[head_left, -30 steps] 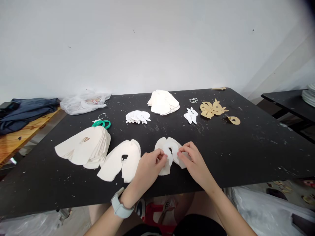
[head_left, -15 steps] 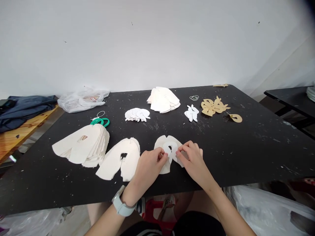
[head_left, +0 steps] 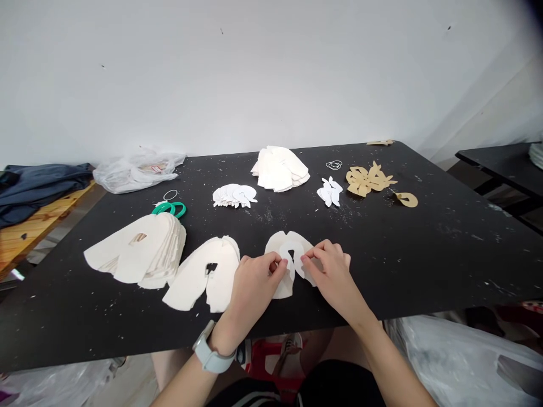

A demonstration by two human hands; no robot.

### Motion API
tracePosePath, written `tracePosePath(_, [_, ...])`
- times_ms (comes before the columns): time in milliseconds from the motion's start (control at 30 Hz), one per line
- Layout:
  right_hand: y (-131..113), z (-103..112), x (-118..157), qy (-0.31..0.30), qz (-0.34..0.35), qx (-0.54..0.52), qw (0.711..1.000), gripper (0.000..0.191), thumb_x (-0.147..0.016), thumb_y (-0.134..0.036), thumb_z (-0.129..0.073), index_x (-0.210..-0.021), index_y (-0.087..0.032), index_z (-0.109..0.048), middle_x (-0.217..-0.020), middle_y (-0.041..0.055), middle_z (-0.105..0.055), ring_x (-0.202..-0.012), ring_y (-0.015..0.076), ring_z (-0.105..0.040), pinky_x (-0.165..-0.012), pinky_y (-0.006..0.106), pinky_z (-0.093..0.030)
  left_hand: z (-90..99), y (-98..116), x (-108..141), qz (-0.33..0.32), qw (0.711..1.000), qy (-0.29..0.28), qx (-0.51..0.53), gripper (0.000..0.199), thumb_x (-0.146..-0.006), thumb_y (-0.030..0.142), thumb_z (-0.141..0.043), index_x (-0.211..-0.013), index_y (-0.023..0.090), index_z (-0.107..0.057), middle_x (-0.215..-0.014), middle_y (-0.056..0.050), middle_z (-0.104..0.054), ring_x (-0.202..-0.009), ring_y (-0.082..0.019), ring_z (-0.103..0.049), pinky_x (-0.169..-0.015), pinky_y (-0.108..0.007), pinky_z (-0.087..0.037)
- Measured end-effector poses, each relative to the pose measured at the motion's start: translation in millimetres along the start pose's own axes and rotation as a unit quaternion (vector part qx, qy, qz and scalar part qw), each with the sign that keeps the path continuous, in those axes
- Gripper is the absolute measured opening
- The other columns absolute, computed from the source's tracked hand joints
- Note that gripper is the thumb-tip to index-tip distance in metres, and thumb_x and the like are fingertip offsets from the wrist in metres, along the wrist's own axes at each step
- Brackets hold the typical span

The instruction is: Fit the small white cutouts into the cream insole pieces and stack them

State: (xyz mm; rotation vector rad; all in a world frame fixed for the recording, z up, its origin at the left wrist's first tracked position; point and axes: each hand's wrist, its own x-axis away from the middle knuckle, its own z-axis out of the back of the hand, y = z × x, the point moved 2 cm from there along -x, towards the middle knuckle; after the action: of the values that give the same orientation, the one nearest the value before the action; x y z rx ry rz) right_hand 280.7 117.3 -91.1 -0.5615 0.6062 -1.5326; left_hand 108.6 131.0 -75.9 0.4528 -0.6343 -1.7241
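A small white curved piece (head_left: 292, 244) lies on a larger cream arch-shaped piece (head_left: 275, 244) near the front of the black table. My left hand (head_left: 259, 278) pinches the small piece's left end between thumb and forefinger. On its other end, my right hand (head_left: 331, 271) has thumb and forefinger closed in a pinch. To the left of my hands lies another cream arch-shaped piece (head_left: 185, 287) with a hole in it. Farther left is a thick stack of cream pieces (head_left: 123, 249), close to green-handled scissors (head_left: 179, 210).
Toward the back of the table (head_left: 424, 254) are a cream stack (head_left: 282, 169), small white pieces (head_left: 235, 195), more white pieces (head_left: 330, 192), tan pieces (head_left: 368, 180) and rubber bands (head_left: 334, 165). A plastic bag (head_left: 138, 171) is at the back left.
The view has shifted slightly. Both hands keep their pinch at the ends of the small white piece, with hardly any movement.
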Motion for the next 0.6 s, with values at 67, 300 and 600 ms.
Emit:
tracePosePath(67, [-0.3, -0.6, 0.1, -0.004, 0.002, 0.009, 1.000, 0.021, -0.096, -0.031, -0.050, -0.081, -0.024, -0.063, -0.097, 0.0022, -0.058, -0.098, 0.0233, -0.050, -0.094, 0.047, -0.033, -0.3, 0.1, -0.1, 0.000, 1.000, 0.003, 0.003, 0.040, -0.098, 0.038, -0.044, -0.063, 0.020, -0.046, -0.050, 0.007, -0.048, -0.047, -0.012, -0.039, -0.059, -0.030, -0.025])
tracePosePath(300, [-2.4, -1.2, 3.2, -0.006, 0.008, 0.029, 1.000, 0.026, -0.100, -0.029, -0.043, -0.079, -0.023, -0.059, -0.098, 0.0029, -0.057, -0.100, 0.0236, -0.048, -0.094, 0.047, -0.032, -6.8, -1.4, 0.5, -0.007, 1.000, 0.006, -0.028, 0.038, -0.100, 0.037, -0.042, -0.067, 0.020, -0.049, -0.053, 0.007, -0.052, -0.051, -0.013, -0.044, -0.075, -0.034, -0.031])
tracePosePath(600, [-1.9, 0.4, 8.5, 0.002, 0.018, 0.076, 0.997, 0.027, -0.101, -0.028, -0.040, -0.080, -0.021, -0.057, -0.097, 0.0047, -0.055, -0.096, 0.0238, -0.047, -0.093, 0.048, -0.033, -5.7, 3.9, 8.8, -0.011, 0.996, -0.007, -0.092, 0.037, -0.102, 0.037, -0.038, -0.071, 0.020, -0.051, -0.060, 0.005, -0.060, -0.058, -0.015, -0.052, -0.075, -0.035, -0.029])
